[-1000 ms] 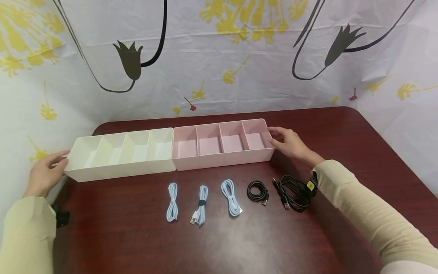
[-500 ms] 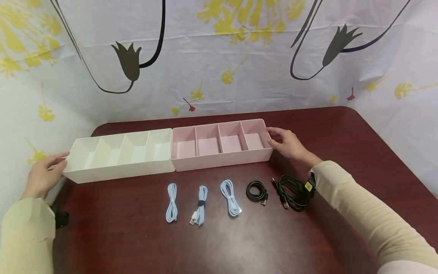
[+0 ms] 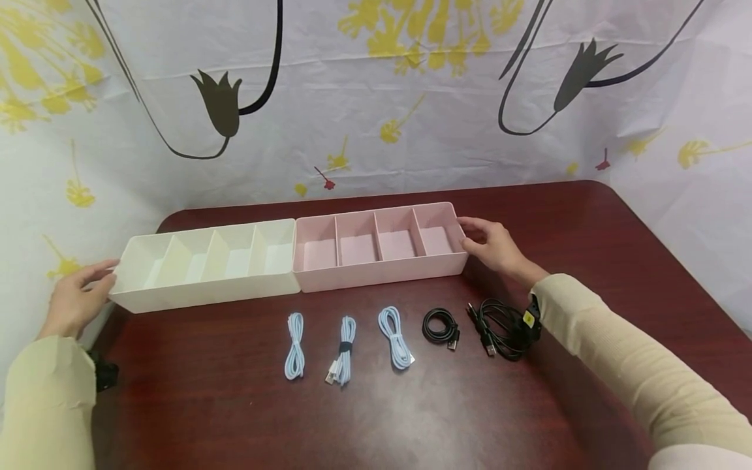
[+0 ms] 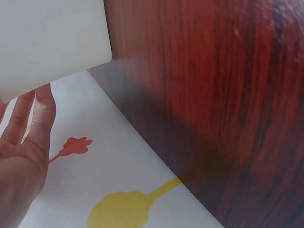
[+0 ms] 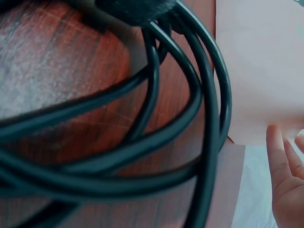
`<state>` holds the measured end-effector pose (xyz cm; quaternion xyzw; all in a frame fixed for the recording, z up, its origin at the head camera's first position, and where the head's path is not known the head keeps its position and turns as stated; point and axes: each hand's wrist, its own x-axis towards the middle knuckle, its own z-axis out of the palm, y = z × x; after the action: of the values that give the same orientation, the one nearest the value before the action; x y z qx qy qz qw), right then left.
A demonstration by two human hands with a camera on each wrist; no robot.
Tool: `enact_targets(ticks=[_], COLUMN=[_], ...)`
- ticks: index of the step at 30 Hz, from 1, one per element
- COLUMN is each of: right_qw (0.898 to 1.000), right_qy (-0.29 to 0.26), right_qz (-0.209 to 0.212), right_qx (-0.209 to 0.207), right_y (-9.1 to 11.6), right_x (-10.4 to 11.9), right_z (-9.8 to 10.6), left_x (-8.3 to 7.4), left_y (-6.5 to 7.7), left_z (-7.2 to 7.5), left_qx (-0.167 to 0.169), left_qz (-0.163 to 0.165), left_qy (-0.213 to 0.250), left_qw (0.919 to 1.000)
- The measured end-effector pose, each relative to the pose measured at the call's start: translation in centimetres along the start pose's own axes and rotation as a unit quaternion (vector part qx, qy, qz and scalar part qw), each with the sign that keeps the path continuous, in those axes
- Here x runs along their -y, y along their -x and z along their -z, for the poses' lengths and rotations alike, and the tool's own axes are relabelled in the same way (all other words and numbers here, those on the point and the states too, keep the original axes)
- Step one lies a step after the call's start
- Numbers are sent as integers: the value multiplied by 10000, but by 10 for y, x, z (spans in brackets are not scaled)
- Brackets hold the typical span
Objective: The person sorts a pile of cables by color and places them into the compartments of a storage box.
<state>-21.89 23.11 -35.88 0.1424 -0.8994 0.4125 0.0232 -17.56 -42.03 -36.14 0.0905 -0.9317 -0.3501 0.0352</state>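
Observation:
A cream divided organizer box (image 3: 205, 295) and a pink one (image 3: 382, 274) stand end to end on the table. My left hand (image 3: 76, 300) touches the cream box's left end, with its thumb near the front corner. In the left wrist view its extended fingers (image 4: 42, 111) reach that end wall. At the pink box's right end, the fingers of my right hand (image 3: 498, 247) rest against the wall. The right wrist view shows those fingertips (image 5: 274, 135) at the pink surface, beyond a large black cable (image 5: 207, 118).
In front of the boxes lie three light blue cables, the left (image 3: 296, 356), middle (image 3: 344, 365) and right one (image 3: 399, 349). Further right are a small coiled black cable (image 3: 444, 339) and the larger black bundle, near my right wrist. A patterned curtain (image 3: 376, 150) borders the table (image 3: 352, 431).

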Motion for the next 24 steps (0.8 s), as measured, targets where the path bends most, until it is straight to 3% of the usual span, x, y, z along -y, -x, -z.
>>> enact_targets(ticks=[5,9,14,24], right_qw=[10000,10000,9999,9998], right_qy=[10,41,80,192], right_qz=[-34,-60,-61,-71], right_qx=[14,10,27,45], right_y=[0,0,0,-1], right_x=[-1,0,1,-1], right_z=[-2,-2,-3,0], left_x=[1,-3,-3,-6], left_y=[-1,2,6,8], left_z=[0,0,0,-4], left_qx=[-4,23,-149,-214], left_qz=[206,97,-192,-164], left_qy=[-43,-33,453,645], left_qw=[9998,9999,9987,9976])
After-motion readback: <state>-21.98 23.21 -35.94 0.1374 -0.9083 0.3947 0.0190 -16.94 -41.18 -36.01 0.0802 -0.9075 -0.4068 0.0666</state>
